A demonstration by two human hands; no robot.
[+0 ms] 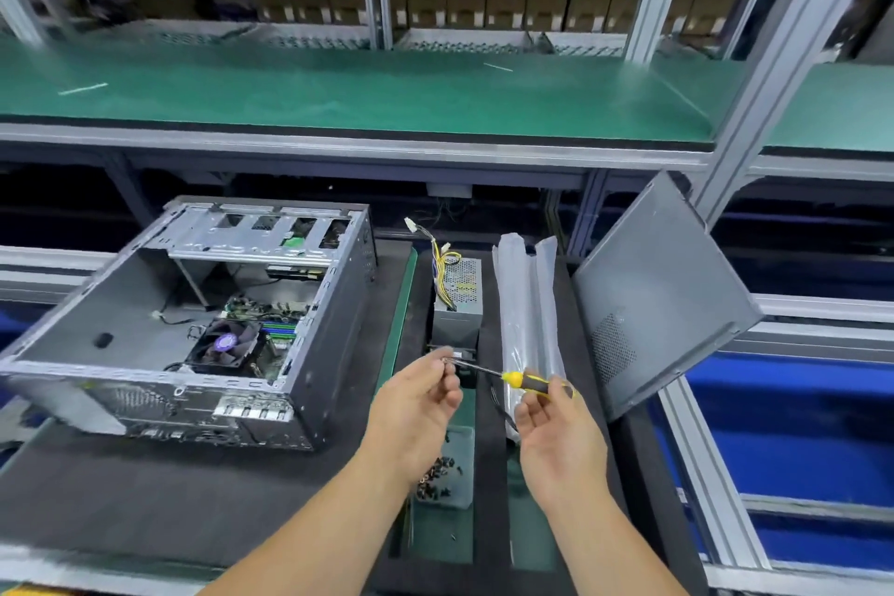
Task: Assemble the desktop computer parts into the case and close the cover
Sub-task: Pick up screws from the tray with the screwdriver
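The open grey computer case (309, 353) lies on its side on a dark mat at the left, with the motherboard and a purple-hubbed CPU fan (225, 346) inside. My right hand (556, 431) grips the yellow-and-black screwdriver (525, 380) by its handle. My left hand (416, 407) pinches something small at the screwdriver's tip; I cannot make out what. The power supply (457, 300) with yellow and black cables sits behind my hands. The grey side cover (663, 290) leans upright at the right.
A small tray of dark screws (462, 460) lies under my left wrist. Grey plastic-wrapped parts (527, 305) lie between the power supply and the cover. A green shelf (338, 92) runs across above, with metal posts at the right.
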